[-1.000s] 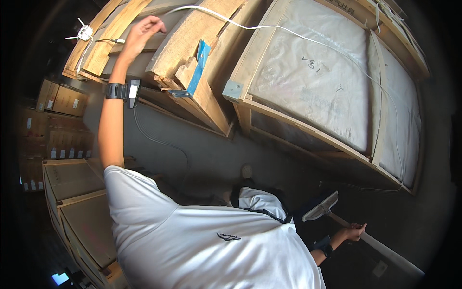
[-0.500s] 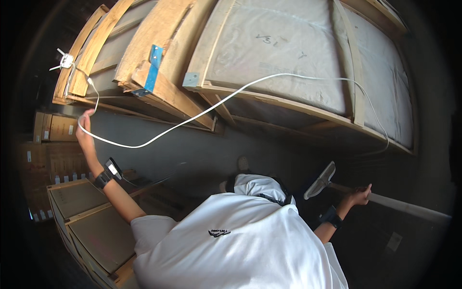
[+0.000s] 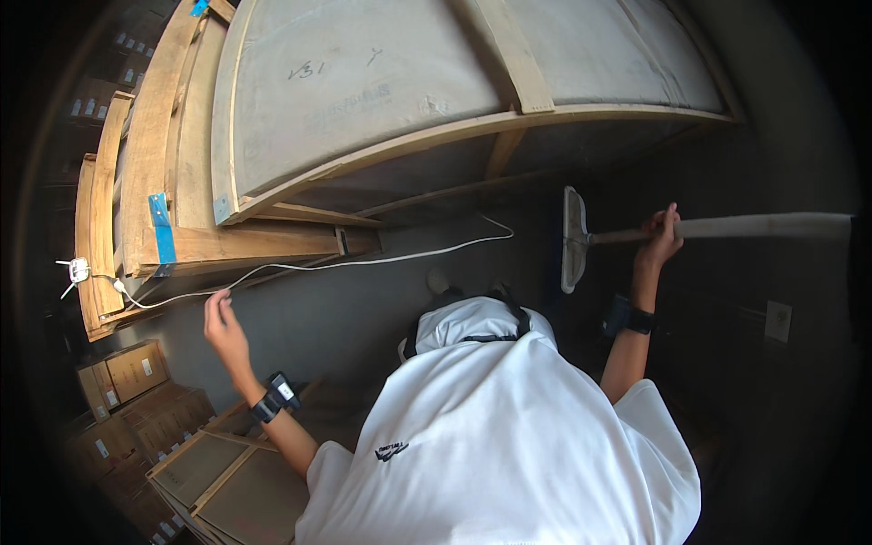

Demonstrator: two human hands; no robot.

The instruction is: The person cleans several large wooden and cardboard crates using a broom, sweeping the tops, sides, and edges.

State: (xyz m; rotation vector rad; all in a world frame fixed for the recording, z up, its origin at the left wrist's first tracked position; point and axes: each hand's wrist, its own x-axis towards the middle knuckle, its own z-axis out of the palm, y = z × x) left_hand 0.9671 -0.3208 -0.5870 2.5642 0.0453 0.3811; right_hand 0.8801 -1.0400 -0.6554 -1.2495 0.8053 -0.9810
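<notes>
My left hand [image 3: 225,334] is raised below the wooden crate at left, fingers stretched and slightly parted. A white cord [image 3: 381,261] passes at its fingertips; whether they touch is unclear. The cord runs from a white connector [image 3: 119,285], by a small white device [image 3: 78,270] on the crate's corner, along the crate's base, ending in a bend over the grey floor. My right hand [image 3: 665,241] is closed round the pale handle [image 3: 758,226] of a broom. The broom's flat, light head [image 3: 572,241] points left, with a dark edge along it.
Large crates with wooden frames and grey-wrapped panels [image 3: 363,82] stand ahead, one with a blue metal bracket [image 3: 162,227]. Cardboard boxes [image 3: 136,371] are stacked at lower left, beside another framed crate [image 3: 250,495]. A pale square plate [image 3: 777,322] shows at right.
The cord has dropped from a raised arc across the crate to low along its base. My left hand's fingers have straightened. The broom has swung up to nearly level as the view turned.
</notes>
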